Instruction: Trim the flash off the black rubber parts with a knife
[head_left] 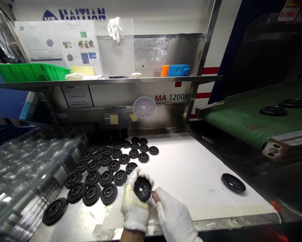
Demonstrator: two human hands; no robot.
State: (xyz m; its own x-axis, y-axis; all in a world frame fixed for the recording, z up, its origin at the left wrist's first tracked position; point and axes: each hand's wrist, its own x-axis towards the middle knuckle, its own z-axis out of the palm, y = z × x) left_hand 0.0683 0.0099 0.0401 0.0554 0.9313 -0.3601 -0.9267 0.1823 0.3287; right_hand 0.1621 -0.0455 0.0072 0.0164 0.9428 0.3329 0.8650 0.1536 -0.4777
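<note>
My left hand, in a white and yellowish glove, is closed around a round black plastic part with a hole in its centre. The part is tilted so that its hollow face shows. Close to its right rim is my right hand, gloved in white with one fingertip bare. Its fingers are closed, and a thin tip shows between them and the rim; the rest of what they hold is hidden. To the left, several similar black discs lie in rows on the work table.
A single black disc lies on the white table top at the right. Stacked clear plastic trays flank the left side. A green conveyor carries black discs. Above hangs a shelf with a green bin; below it is a fan.
</note>
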